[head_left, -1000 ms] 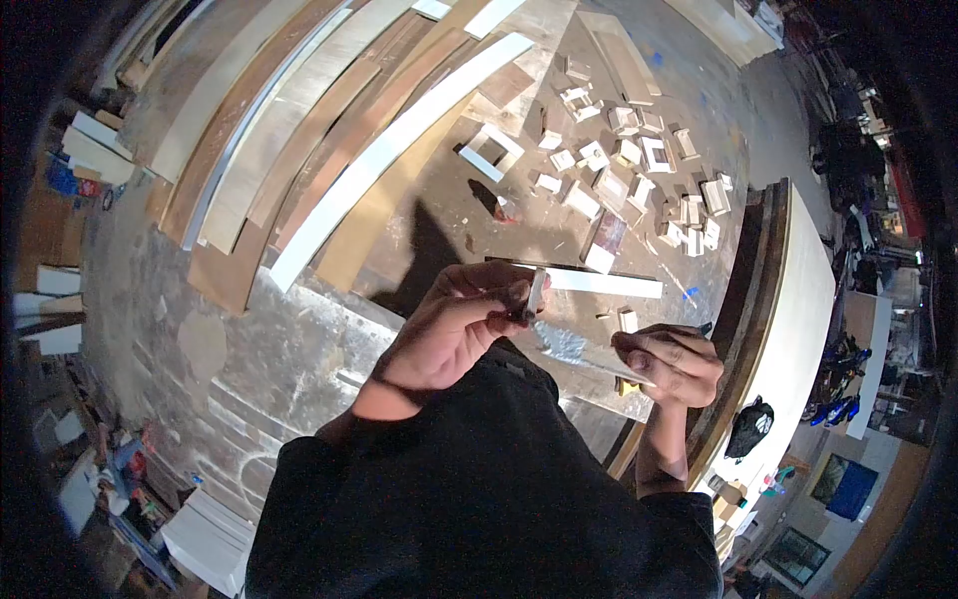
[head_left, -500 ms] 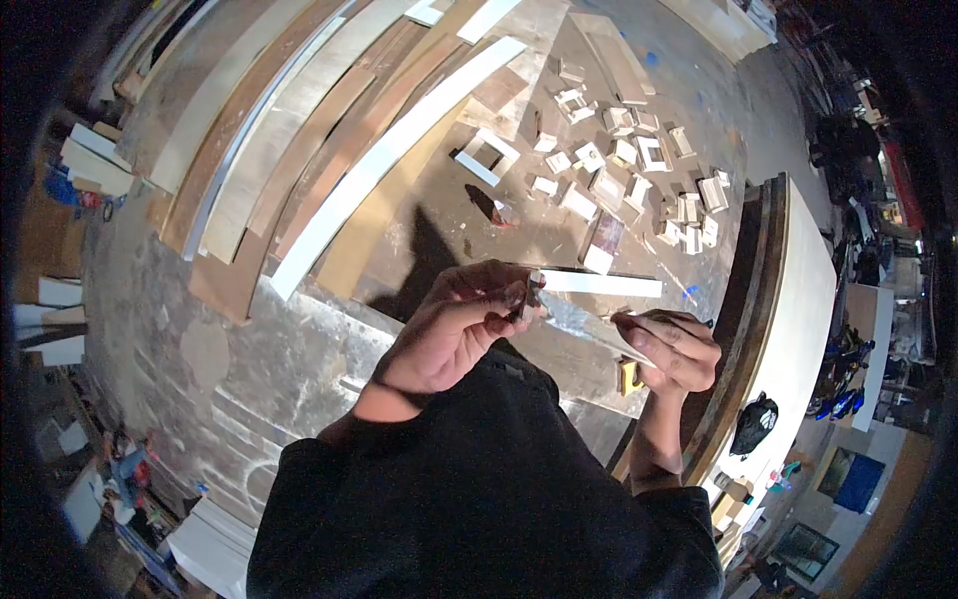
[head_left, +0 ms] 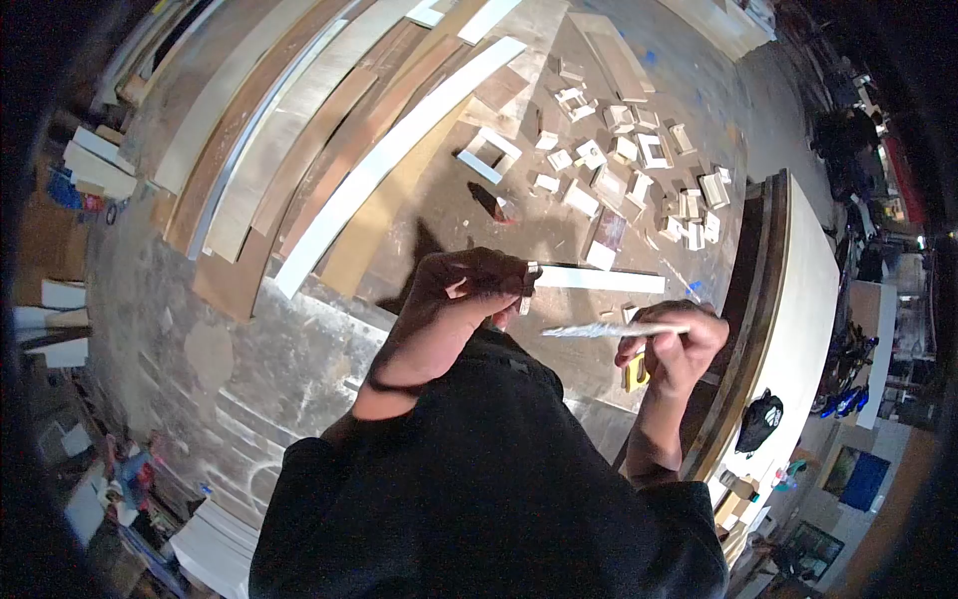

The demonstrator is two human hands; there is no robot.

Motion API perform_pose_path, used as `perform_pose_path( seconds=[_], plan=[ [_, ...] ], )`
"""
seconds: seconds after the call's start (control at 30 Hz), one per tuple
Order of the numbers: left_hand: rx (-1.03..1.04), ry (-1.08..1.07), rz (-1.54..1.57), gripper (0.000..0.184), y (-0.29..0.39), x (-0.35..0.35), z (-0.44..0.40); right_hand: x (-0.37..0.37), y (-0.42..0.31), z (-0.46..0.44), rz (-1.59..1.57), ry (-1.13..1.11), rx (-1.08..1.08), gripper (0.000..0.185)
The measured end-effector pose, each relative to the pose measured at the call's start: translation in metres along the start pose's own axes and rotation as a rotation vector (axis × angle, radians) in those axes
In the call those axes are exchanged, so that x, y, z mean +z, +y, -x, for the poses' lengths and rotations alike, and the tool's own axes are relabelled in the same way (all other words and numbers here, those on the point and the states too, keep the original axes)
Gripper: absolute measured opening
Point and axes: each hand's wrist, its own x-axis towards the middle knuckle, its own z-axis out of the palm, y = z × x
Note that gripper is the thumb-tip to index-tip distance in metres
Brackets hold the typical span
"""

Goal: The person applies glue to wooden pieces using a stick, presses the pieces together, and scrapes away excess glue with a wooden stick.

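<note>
Pinched firmly between thumb and fingertips, a small wooden piece (head_left: 533, 268) sat in the left hand (head_left: 447, 311); the right hand (head_left: 692, 344) was curled round a thin flat tool (head_left: 599, 329), its greyish-smeared end just apart from the wood. Keeping fingertips clear of that smear seemed wise. White marking on a black item (head_left: 761, 421) was too small to read.

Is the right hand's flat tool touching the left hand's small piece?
Apart. The head view shows a strip of background between the tip of the flat tool, held in the right hand, and the small piece in the left hand.
</note>
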Motion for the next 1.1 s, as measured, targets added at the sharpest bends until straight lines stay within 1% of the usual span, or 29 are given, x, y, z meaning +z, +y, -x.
perform_pose_path(
  seconds=[0.03,0.13,0.23,0.3,0.37,0.43,0.53,0.6,0.83,0.9,0.97,1.03,1.1],
  plan=[
    [-0.003,-0.003,-0.001,0.014,-0.001,-0.001,0.000,0.003,0.001,0.000,-0.143,0.043,0.080,0.026],
    [0.027,-0.113,-0.091,0.013,-0.002,-0.003,0.002,0.007,0.002,-0.001,-0.311,0.102,0.240,0.023],
    [-0.030,-0.122,-0.027,0.015,-0.002,0.001,0.009,0.007,0.003,-0.005,-0.366,0.056,0.271,0.022],
    [-0.050,-0.131,-0.061,0.017,-0.008,0.001,0.011,0.009,0.003,-0.007,-0.302,0.043,0.265,0.022],
    [-0.069,-0.129,-0.068,0.016,-0.001,0.006,0.015,0.011,0.003,-0.011,-0.230,0.081,0.314,0.022],
    [-0.084,-0.123,-0.073,0.016,0.001,0.007,0.016,0.010,0.006,-0.011,-0.232,0.089,0.309,0.022],
    [-0.051,-0.140,-0.069,0.015,-0.003,0.005,0.015,0.008,0.009,-0.008,-0.288,0.132,0.304,0.022],
    [-0.021,-0.142,-0.071,0.014,-0.003,0.006,0.016,0.008,0.008,-0.005,-0.416,0.149,0.313,0.022],
    [0.042,-0.102,-0.119,0.012,-0.005,0.010,0.019,0.019,0.015,0.011,-0.400,0.181,0.415,0.022],
    [0.069,-0.054,-0.045,0.011,-0.006,0.013,0.019,0.018,0.017,0.015,-0.392,0.172,0.412,0.021],
    [0.088,-0.064,-0.029,0.011,-0.009,0.013,0.019,0.019,0.017,0.019,-0.517,0.216,0.400,0.022],
    [0.098,-0.079,-0.014,0.012,-0.011,0.015,0.020,0.023,0.015,0.017,-0.525,0.229,0.398,0.022],
    [0.085,-0.048,0.054,0.013,-0.013,0.019,0.023,0.028,0.016,0.015,-0.497,0.230,0.422,0.024]
  ],
)
